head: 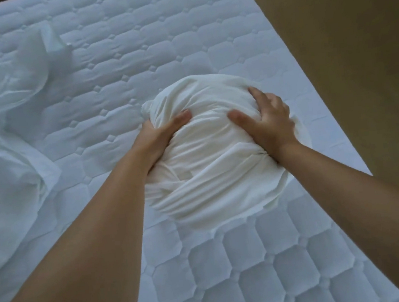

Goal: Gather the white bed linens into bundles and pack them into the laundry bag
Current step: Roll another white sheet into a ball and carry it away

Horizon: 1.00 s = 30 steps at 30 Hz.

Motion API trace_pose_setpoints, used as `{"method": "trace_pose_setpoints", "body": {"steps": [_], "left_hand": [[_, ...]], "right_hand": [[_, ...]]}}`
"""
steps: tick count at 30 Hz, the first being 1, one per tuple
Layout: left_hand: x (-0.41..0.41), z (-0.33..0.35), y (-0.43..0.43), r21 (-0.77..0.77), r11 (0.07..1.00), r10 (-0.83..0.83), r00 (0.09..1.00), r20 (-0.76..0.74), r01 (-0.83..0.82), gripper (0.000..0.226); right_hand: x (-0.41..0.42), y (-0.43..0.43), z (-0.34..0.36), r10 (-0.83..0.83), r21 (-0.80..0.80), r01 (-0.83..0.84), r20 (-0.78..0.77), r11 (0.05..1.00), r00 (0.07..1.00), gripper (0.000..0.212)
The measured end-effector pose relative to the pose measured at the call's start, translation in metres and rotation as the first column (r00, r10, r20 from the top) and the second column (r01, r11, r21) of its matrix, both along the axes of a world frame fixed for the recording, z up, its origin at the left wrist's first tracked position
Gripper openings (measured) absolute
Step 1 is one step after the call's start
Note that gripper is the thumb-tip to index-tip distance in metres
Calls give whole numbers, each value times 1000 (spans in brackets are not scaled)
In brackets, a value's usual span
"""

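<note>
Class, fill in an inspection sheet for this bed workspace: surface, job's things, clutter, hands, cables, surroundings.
Surface: white quilted mattress, uncovered.
Job's things: round white cloth bundle on the mattress near its right edge; loose crumpled white linens heaped at left; laundry bag not in view.
Clutter: nothing seen.
Hands: left hand grips the bundle's left side, thumb on top; right hand presses its upper right, fingers spread.
Cables: nothing seen.
Surroundings: plain tan surface beyond the mattress's right edge.
</note>
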<state>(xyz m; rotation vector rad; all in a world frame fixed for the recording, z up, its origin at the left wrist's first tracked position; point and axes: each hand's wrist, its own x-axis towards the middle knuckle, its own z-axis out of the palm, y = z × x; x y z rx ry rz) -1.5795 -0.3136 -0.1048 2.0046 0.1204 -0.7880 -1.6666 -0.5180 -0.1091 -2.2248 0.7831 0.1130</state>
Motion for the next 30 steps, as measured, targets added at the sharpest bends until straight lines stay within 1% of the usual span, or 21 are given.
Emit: {"method": "trace_pose_setpoints", "body": {"steps": [1,2,4,5,6,8,11,12,15,19,20,21,23,25,26,29,30], "left_hand": [[-2,0,0,-15,1000,1,1000,4,-1,88],[-4,-2,0,-26,1000,11,1000,9,-11,90],[-11,0,1,-9,999,49,999,8,-49,112],[-16,2,2,5,998,69,998,2,-69,118],[-23,2,4,3,996,85,996,0,-85,118],[-44,2,10,2,992,126,992,-16,-126,109],[-89,3,22,42,978,209,974,-88,-206,110],[-106,3,27,48,972,232,968,-97,-228,107],[-157,9,42,29,969,247,963,-111,-245,100],[-225,15,67,11,981,192,973,-125,-192,82],[-241,15,75,6,986,165,977,-135,-166,82],[-259,18,82,3,991,131,981,-147,-132,89],[-296,18,98,10,997,75,983,-170,-74,97],[-336,20,114,9,1000,23,983,-180,-22,88],[-354,21,122,8,1000,4,983,-185,-3,87],[-403,24,146,42,998,-36,969,-244,48,97],[-417,26,153,49,996,-53,963,-264,68,97]], "right_hand": [[2,-1,0,-3,-23,2,-36,1000,999,110],[4,-4,0,-3,-39,1,-72,999,997,109],[5,-9,0,19,-55,-27,-130,998,991,98],[6,-11,1,46,-62,-57,-159,996,986,96],[6,-13,3,76,-67,-90,-188,994,979,99],[3,-16,8,161,-50,-177,-235,983,959,108],[-16,-13,18,268,23,-273,-287,962,920,112],[-27,-9,21,295,29,-300,-304,953,906,110],[-74,6,27,320,19,-333,-330,943,888,93],[-157,30,34,295,39,-302,-366,952,883,88],[-181,37,36,277,50,-279,-378,959,883,87],[-205,45,38,255,60,-252,-393,966,884,87],[-254,62,42,221,69,-212,-422,975,879,96],[-302,82,47,186,73,-172,-451,982,873,109],[-326,92,48,170,79,-151,-462,985,871,111],[-390,118,51,116,112,-70,-491,991,863,112],[-411,128,52,98,121,-43,-501,992,860,113]]}}
